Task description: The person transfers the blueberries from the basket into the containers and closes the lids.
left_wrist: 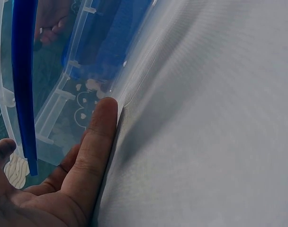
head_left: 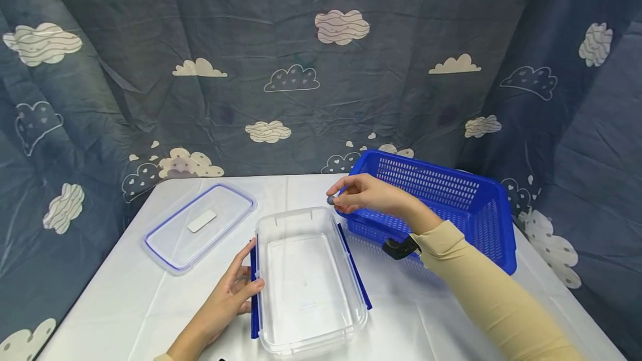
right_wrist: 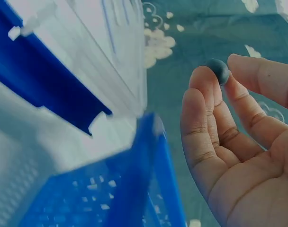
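Note:
A small dark grey-blue ball [right_wrist: 218, 71] is pinched between the thumb and fingertips of my right hand [head_left: 363, 196]. That hand is above the table, between the far right corner of the clear plastic container [head_left: 281, 345] and the near left corner of the blue basket [head_left: 494, 191]. My left hand [head_left: 225, 294] holds the left side of the container, its thumb at the rim and its fingers reaching under the blue latch flap [left_wrist: 23, 85]. The container stands lidless, both blue flaps hanging outward. Nothing shows inside it.
A clear lid [head_left: 173, 233] with a blue seal and a white label [head_left: 202, 221] lies flat at the left of the table [head_left: 135, 299]. The slotted basket occupies the right side. Dark cloud-patterned cloth [head_left: 291, 110] surrounds the table at the back and sides.

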Motion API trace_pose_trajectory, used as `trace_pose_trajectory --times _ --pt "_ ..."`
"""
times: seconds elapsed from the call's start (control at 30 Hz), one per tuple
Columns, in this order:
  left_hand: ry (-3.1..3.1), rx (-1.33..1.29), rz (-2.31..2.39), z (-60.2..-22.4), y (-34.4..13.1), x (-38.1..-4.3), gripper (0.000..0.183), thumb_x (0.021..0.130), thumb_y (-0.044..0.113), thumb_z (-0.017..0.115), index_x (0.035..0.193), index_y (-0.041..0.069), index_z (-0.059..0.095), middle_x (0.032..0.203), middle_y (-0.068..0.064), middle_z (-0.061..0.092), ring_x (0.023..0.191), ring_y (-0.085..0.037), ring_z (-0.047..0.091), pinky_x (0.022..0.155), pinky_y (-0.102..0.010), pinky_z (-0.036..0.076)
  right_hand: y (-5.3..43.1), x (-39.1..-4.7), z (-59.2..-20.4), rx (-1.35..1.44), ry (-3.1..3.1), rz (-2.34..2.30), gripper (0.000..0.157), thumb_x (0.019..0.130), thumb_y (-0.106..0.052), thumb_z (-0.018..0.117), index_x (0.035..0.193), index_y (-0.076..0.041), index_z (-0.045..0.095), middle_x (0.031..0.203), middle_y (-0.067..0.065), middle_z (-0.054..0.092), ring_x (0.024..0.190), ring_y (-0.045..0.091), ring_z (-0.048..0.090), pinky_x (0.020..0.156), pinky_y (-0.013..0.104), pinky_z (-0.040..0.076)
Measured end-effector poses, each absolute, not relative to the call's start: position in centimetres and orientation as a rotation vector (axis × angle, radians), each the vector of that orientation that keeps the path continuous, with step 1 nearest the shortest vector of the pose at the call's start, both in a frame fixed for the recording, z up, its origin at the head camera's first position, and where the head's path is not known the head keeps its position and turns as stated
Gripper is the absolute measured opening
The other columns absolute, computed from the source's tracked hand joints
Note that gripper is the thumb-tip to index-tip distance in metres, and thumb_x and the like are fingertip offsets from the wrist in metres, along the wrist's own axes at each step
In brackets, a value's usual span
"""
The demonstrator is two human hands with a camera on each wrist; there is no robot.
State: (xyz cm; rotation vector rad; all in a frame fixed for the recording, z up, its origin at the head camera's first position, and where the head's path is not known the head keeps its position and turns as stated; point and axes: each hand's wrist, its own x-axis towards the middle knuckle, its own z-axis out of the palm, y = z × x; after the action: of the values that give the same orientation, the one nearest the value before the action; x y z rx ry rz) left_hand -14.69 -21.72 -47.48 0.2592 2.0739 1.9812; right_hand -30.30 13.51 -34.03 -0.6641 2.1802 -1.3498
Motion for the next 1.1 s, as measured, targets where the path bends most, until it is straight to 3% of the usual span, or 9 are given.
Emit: trace_pose_trajectory --times 0.2,0.33,0.53,0.7,0.93,1.1 --pt "2.066 0.255 1.992 -47.4 -21.7 -14.7 0.085 0.108 0.018 0.062 0.172 0.042 0.012 0.144 -0.032 0.039 0.119 -0.030 0.063 0.087 -0.048 0.067 11.1 -30.2 -34.7 -0.706 2.140 -1.308 0.035 0.106 -0.013 0.065 0.139 -0.001 0.066 0.108 0.004 0.078 0.103 0.023 0.072 0.099 0.040 0.064" --pt "2.069 0.250 1.997 -47.5 -21.8 -14.9 0.085 0.107 0.019 0.063 0.172 0.042 0.013 0.145 -0.033 0.039 0.119 -0.030 0.062 0.086 -0.048 0.067 9.6 -30.1 -35.0 -0.725 2.121 -1.259 0.034 0.105 -0.010 0.066 0.138 0.000 0.067 0.105 0.004 0.079 0.102 0.021 0.073 0.102 0.044 0.063" --pt "2.069 0.243 1.984 -47.5 -21.8 -14.9 0.085 0.108 0.019 0.062 0.172 0.043 0.013 0.146 -0.032 0.038 0.119 -0.030 0.063 0.087 -0.049 0.067 7.5 -30.0 -35.4 -0.719 2.103 -1.159 0.034 0.105 -0.009 0.065 0.138 0.000 0.068 0.102 0.004 0.079 0.096 0.013 0.072 0.096 0.034 0.064" --pt "2.063 0.241 1.986 -47.3 -21.8 -15.1 0.085 0.108 0.020 0.062 0.172 0.044 0.012 0.147 -0.032 0.038 0.120 -0.031 0.063 0.088 -0.049 0.067 6.0 -30.1 -35.7 -0.711 2.123 -1.089 0.032 0.105 -0.010 0.064 0.136 0.001 0.069 0.104 0.010 0.079 0.094 0.011 0.071 0.093 0.029 0.064" --pt "2.078 0.189 1.973 -47.3 -21.7 -15.1 0.084 0.107 0.021 0.063 0.171 0.046 0.015 0.146 -0.030 0.040 0.119 -0.031 0.064 0.087 -0.049 0.066 4.0 -29.9 -36.7 -0.668 2.093 -0.996 0.032 0.105 -0.011 0.067 0.134 0.003 0.070 0.121 0.025 0.077 0.092 0.010 0.072 0.092 0.028 0.065" --pt "2.076 0.166 1.974 -47.4 -21.6 -14.9 0.083 0.107 0.022 0.064 0.169 0.048 0.017 0.146 -0.030 0.041 0.121 -0.032 0.064 0.088 -0.050 0.066 2.9 -29.4 -37.4 -0.647 2.082 -0.957 0.034 0.104 -0.011 0.068 0.134 0.004 0.070 0.119 0.023 0.078 0.088 0.010 0.070 0.090 0.028 0.065"
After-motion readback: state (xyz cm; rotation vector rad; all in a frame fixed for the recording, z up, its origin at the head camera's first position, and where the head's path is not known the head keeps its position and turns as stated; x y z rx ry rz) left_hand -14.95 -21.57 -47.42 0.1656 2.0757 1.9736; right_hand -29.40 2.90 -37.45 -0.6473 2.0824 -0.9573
